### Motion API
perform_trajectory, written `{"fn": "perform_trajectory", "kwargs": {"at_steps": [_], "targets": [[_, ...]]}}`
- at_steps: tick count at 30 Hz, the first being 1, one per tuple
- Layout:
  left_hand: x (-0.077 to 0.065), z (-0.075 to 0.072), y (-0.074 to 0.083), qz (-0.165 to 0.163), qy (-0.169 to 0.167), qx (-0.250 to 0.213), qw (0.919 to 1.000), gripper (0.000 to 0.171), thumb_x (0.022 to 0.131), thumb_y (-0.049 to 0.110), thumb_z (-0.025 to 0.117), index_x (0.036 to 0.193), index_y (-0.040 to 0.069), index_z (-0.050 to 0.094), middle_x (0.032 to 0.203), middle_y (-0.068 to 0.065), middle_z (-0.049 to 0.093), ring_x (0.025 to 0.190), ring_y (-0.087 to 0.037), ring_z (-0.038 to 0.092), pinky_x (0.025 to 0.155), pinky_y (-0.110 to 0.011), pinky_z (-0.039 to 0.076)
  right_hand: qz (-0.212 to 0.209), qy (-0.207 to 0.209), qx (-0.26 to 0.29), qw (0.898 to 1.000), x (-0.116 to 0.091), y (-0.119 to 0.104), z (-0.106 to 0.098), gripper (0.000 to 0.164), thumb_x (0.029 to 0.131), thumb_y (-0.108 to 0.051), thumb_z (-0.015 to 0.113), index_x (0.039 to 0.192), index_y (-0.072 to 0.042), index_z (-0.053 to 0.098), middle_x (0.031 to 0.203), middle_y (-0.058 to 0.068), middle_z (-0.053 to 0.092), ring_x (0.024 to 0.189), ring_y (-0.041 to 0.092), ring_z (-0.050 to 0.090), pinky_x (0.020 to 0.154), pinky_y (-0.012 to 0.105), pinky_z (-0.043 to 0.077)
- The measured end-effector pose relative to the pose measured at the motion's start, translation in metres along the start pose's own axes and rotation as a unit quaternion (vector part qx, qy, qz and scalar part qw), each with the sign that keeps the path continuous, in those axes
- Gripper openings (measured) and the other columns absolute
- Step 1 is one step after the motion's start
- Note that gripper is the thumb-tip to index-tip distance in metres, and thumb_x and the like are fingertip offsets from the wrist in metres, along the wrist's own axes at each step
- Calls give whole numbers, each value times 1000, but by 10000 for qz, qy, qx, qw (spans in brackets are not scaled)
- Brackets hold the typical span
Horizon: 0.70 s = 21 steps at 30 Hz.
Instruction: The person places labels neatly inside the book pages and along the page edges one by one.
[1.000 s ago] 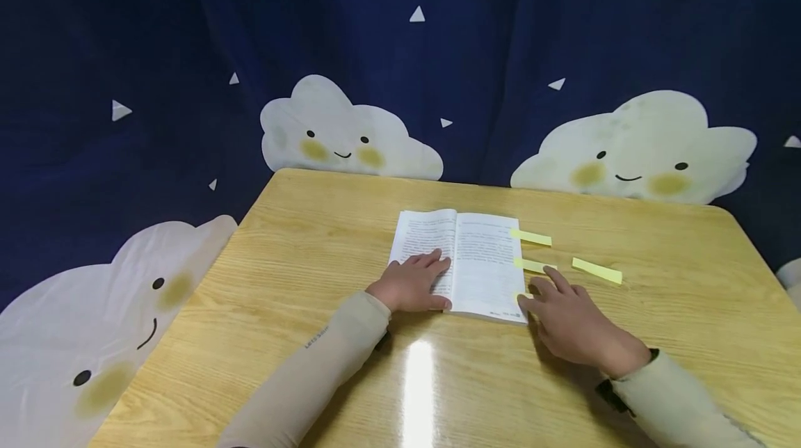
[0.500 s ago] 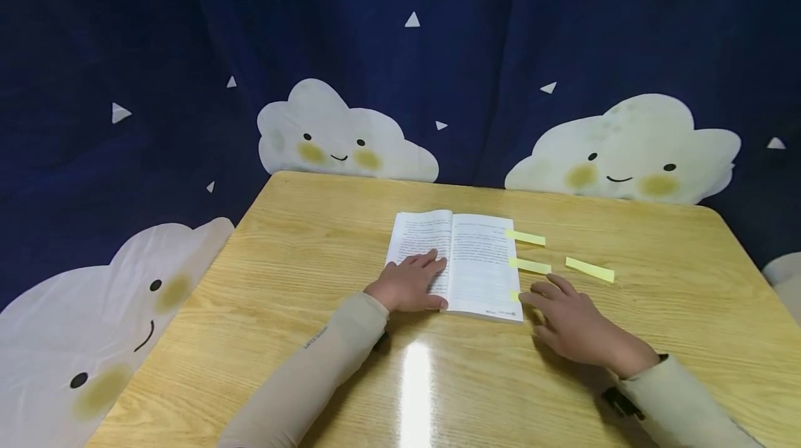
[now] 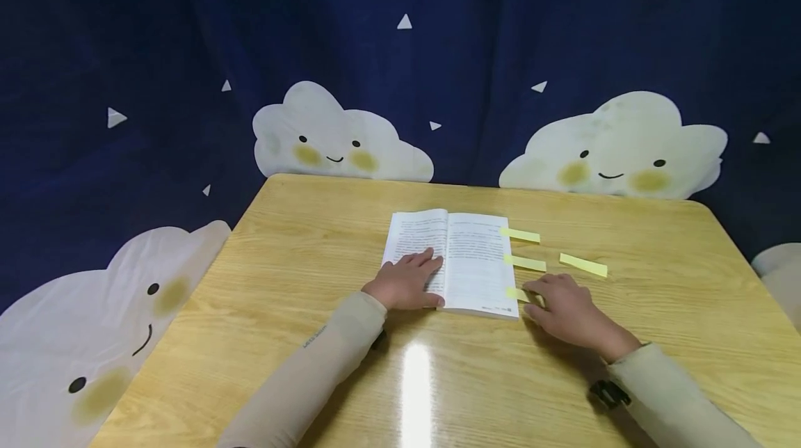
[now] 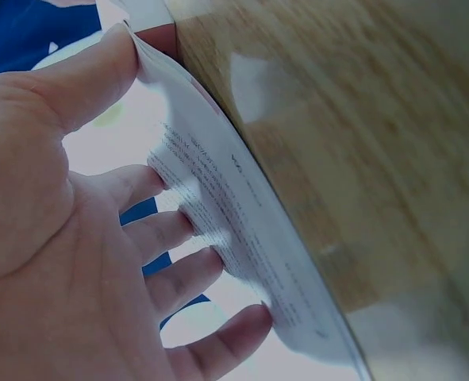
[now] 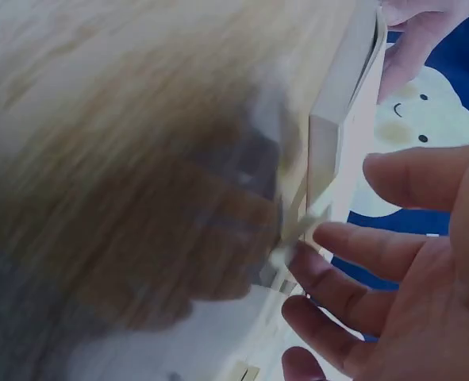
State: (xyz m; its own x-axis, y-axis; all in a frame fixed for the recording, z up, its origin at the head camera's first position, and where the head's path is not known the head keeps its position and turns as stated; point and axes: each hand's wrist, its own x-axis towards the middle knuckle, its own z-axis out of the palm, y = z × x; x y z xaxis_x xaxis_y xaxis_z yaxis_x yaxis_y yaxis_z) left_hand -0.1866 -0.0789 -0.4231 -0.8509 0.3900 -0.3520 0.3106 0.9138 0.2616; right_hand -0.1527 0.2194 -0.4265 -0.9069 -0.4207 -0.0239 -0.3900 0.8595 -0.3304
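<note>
An open book (image 3: 475, 284) with printed pages lies on the wooden table. My left hand (image 3: 405, 283) rests on its left page with fingers spread, the thumb by the lower end of the spine; the left wrist view shows the fingertips on the page (image 4: 250, 238). Yellow sticky strips, an upper (image 3: 524, 236), a middle (image 3: 528, 264) and a lower one (image 3: 516, 294), stick out from the right page's edge. At the lower strip, my right hand (image 3: 569, 309) has its fingertips on or just over the outer end, partly hiding it. In the right wrist view, the thumb (image 5: 409, 178) stands apart from the fingers.
One loose yellow strip (image 3: 584, 265) lies on the table (image 3: 313, 239) right of the book, beyond my right hand. A dark blue curtain (image 3: 463, 51) with cloud prints hangs behind the table's far edge. Light glares off the tabletop near the front.
My right hand lifts slightly off the lower strip, then comes back with its fingertips at the strip's outer end. The left hand stays on the page. The head view shifts a little.
</note>
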Motion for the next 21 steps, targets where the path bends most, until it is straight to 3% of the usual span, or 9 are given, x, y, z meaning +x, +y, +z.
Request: {"fn": "perform_trajectory", "kwargs": {"at_steps": [6, 11, 21], "targets": [[-2, -1, 0, -16, 8, -36, 10000, 82, 92, 58, 59, 159, 29, 23, 169, 4, 14, 154, -27, 22, 117, -62, 27, -4, 25, 378, 9993, 4, 1, 2, 37, 97, -25, 61, 127, -4, 65, 126, 24, 63, 123, 54, 47, 85, 71, 41], [-3, -1, -1, -14, -1, -62, 10000, 81, 93, 58, 59, 159, 29, 22, 169, 5, 13, 155, -27, 21, 117, -62, 26, -132, 35, 936, 9955, 11, -1, 7, 38, 99, -24, 59, 124, 3, 66, 124, 26, 64, 122, 52, 50, 97, 64, 41], [0, 0, -2, 23, -38, -56, 10000, 82, 93, 58, 58, 160, 30, 21, 169, 5, 13, 155, -27, 20, 118, -62, 25, -31, 81, 1180, 9930, 15, -2, 8, 39, 99, -21, 59, 125, 7, 64, 118, 24, 67, 112, 44, 60, 90, 56, 49]]}}
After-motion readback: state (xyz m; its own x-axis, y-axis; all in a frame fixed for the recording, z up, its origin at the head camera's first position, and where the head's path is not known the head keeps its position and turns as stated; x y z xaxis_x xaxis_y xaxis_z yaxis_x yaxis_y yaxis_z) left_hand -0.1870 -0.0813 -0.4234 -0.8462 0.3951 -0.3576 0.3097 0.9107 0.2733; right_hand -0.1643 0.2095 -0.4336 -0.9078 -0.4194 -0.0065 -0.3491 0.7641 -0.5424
